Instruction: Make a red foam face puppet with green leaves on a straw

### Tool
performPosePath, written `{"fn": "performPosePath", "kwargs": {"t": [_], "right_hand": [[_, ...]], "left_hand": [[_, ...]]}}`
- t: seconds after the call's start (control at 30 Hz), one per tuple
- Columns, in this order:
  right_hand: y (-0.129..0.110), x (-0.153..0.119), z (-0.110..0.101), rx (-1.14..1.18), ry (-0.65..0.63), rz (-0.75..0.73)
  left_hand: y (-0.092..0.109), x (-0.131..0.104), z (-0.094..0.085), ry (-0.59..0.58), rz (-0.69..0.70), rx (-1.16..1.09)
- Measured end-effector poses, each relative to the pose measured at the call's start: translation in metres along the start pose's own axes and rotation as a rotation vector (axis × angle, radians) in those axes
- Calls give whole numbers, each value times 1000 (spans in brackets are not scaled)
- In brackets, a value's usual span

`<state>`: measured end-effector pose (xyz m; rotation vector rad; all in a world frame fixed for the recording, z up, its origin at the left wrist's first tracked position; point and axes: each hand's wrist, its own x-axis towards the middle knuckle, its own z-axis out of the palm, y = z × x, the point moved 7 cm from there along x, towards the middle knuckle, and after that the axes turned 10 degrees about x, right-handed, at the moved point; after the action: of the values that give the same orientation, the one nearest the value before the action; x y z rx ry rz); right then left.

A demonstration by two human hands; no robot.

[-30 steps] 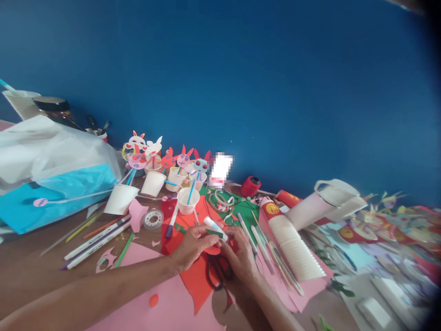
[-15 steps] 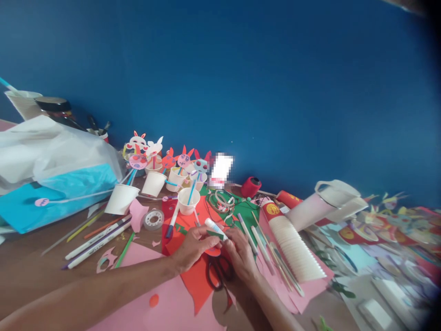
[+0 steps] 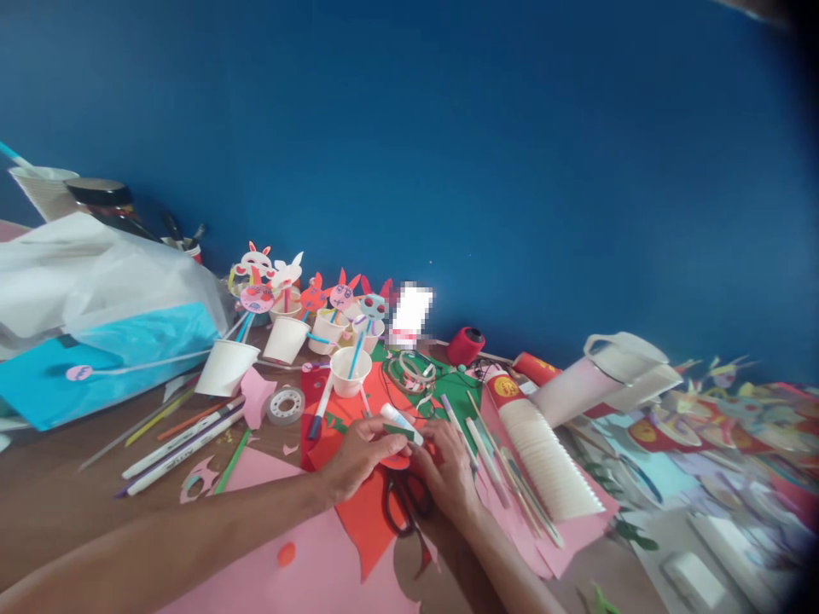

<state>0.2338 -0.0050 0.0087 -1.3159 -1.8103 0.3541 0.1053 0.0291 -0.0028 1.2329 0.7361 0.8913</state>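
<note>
My left hand (image 3: pixel 358 460) is closed, its thumb and fingers pinching a small green paper piece (image 3: pixel 400 431). My right hand (image 3: pixel 448 467) comes in from the other side, fingers curled at the right end of that piece; what its fingertips grip is hidden. Just below the fingertips an orange-red paper piece (image 3: pixel 395 463) shows partly, and I cannot tell whether a hand holds it. A white glue stick (image 3: pixel 395 416) lies right behind the hands. Black-handled scissors (image 3: pixel 397 503) rest under them on red paper (image 3: pixel 362 529).
Paper cups (image 3: pixel 351 373) with paper animal faces on straws stand behind. Left are a tape roll (image 3: pixel 285 405), markers (image 3: pixel 185 448) and a blue bag (image 3: pixel 115 367). On the right lie stacked cups (image 3: pixel 550 460), pens (image 3: pixel 486 460) and a white jug (image 3: pixel 601 375). Pink paper (image 3: pixel 294 567) lies in front.
My right hand has shifted slightly, its fingers curling a little more over the green paper piece. My left hand keeps nearly the same place.
</note>
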Motion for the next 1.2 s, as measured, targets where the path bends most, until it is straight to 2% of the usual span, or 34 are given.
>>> {"fn": "performPosePath", "kwargs": {"t": [0.2, 0.43, 0.7, 1.0, 1.2], "right_hand": [[-5, 1, 6, -9, -118, -12], [1, -1, 3, -3, -11, 11], [-8, 2, 8, -8, -148, 13], [0, -1, 4, -13, -27, 3], [-7, 1, 6, -25, -107, 10]], "left_hand": [[-1, -1, 0, -12, -12, 0], [0, -1, 1, -14, -3, 9], [-4, 0, 0, -11, -24, 1], [-2, 0, 0, -9, 0, 4], [-4, 0, 0, -8, -35, -10]]}}
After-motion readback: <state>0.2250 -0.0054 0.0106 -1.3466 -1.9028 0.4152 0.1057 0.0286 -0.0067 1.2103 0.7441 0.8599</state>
